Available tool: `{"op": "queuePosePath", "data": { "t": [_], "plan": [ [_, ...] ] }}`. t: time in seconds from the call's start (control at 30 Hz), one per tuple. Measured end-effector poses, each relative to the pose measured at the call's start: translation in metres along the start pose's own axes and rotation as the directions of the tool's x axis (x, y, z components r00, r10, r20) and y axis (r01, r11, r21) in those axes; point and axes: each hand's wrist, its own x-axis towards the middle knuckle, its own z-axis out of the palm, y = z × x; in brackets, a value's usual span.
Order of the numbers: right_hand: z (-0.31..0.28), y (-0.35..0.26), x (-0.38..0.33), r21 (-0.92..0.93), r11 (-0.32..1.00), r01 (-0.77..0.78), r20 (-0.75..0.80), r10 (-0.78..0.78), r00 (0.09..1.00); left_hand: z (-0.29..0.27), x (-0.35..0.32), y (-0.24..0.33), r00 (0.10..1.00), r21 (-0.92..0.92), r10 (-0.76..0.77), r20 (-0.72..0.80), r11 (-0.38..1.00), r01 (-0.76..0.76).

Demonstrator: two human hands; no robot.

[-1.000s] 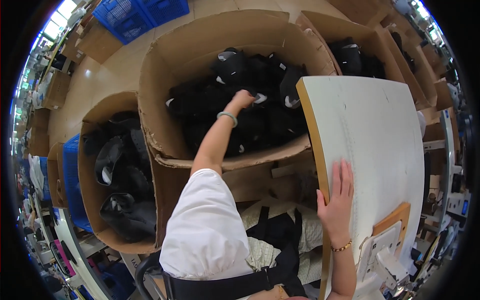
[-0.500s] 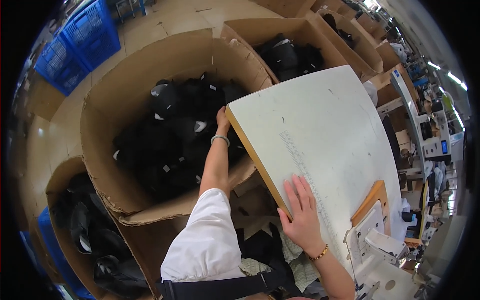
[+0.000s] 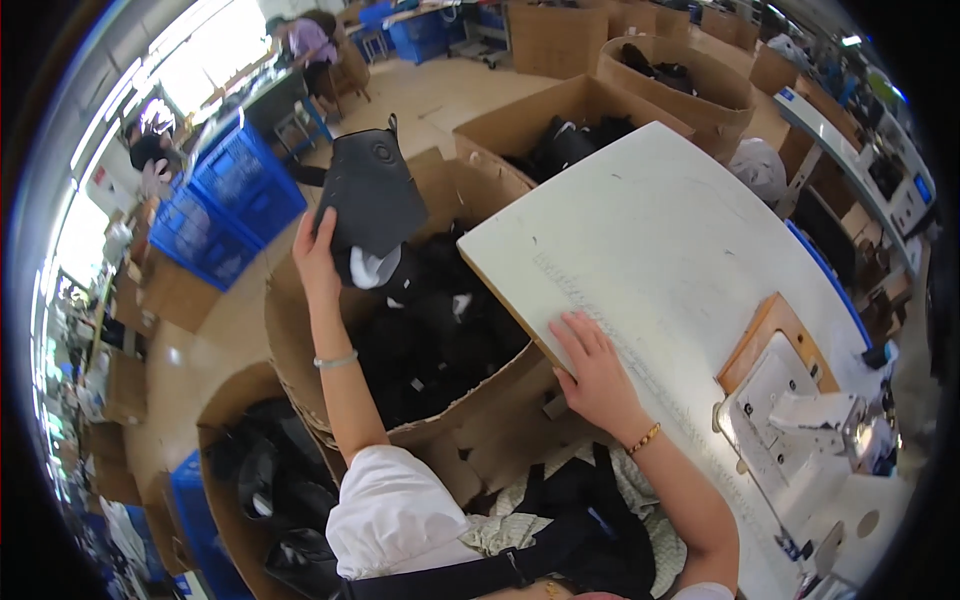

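Your left hand (image 3: pixel 318 255) pinches a black piece (image 3: pixel 372 200) by its lower left edge, raised above the large carton (image 3: pixel 478 188); it looks smooth, with a ring-shaped mark, top loop and whitish lower end. Your right hand (image 3: pixel 598 378) lies flat, thumb apart, on the white tabletop (image 3: pixel 650 230), whose corner hides some carton. White labels (image 3: pixel 417 384) inside are too small to read.
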Motion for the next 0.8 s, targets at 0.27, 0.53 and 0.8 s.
{"op": "queuePosePath", "data": {
  "t": [0.27, 0.53, 0.8],
  "plan": [
    [-0.070, 0.019, -0.019, 0.741, 0.671, 0.017, -0.354, 0.369, 0.859, 0.111, -0.057, 0.094, 0.896, -0.405, -0.027, 0.443, 0.886, 0.227],
    [-0.162, 0.060, -0.100, 0.618, 0.786, 0.039, -0.544, 0.391, 0.742, 0.247, -0.116, 0.019, 0.410, -0.338, 0.077, 0.909, 0.714, 0.614],
    [-0.152, 0.050, -0.126, 0.675, 0.731, -0.099, -0.491, 0.546, 0.679, 0.330, -0.128, 0.014, 0.359, 0.137, -0.260, 0.896, 0.933, 0.333]
  ]
}}
